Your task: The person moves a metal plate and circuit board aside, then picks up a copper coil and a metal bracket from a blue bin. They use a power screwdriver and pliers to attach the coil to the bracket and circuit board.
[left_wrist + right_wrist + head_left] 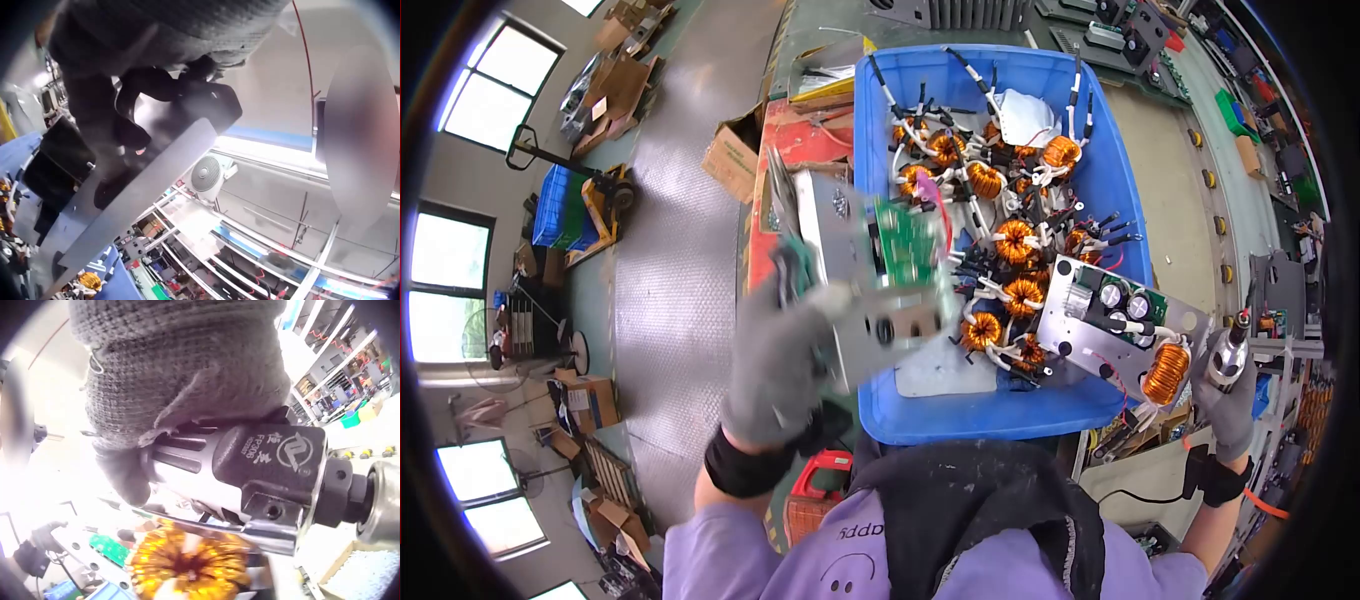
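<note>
In the head view my gloved left hand [775, 370] grips a metal bracket assembly [840, 290] carrying a green circuit board [908, 240], held up over the left side of the blue bin; motion blurs it. The left wrist view shows the glove [169, 37] above the bracket's pale metal edge [150, 181]. At the right, my gloved right hand [1232, 415] holds a silver and black air tool [250, 469] marked FP306. Right beside that hand is a metal plate [1090, 345] with a board and capacitors. A copper-wound toroidal coil [187, 565] shows just under the tool.
The blue bin [1000, 428] holds several copper toroidal coils [1014, 240] with white and black leads. Left of it stand a red surface [800, 135] and a cardboard box [735, 155]. More metal assemblies [1115, 40] lie at the back. A red case [815, 495] sits near my body.
</note>
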Demonstrator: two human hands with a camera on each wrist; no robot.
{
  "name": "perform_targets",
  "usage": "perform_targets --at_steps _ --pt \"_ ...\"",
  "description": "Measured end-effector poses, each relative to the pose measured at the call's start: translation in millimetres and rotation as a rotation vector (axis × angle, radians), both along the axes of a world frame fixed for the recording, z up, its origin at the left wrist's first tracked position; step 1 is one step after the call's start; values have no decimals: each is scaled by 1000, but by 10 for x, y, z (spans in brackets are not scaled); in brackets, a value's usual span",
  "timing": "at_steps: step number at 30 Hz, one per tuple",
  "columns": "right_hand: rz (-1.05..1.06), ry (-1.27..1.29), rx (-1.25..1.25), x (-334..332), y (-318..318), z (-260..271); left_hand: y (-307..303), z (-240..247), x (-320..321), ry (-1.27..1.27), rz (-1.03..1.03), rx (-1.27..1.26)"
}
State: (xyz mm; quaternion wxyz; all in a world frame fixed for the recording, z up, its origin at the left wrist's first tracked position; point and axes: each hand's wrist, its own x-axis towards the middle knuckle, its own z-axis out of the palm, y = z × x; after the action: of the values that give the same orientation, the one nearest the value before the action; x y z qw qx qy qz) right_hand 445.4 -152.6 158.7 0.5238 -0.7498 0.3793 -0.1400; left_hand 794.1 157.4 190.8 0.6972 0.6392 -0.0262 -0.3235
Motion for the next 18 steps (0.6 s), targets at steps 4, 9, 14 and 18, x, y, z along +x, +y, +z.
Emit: perform_targets --at_steps 4,9,14,18 --pt "11 -20 48 403 476 268 325 -339 -445 79 -39 124" --pt "242 -59 210 754 857 234 540 -972 -703 -110 -71 359" --pt "305 68 230 905 1173 87 1002 -1377 -362 -218 11 339" --pt "464 291 78 1144 1298 -33 1061 -2023 354 -526 -231 986"
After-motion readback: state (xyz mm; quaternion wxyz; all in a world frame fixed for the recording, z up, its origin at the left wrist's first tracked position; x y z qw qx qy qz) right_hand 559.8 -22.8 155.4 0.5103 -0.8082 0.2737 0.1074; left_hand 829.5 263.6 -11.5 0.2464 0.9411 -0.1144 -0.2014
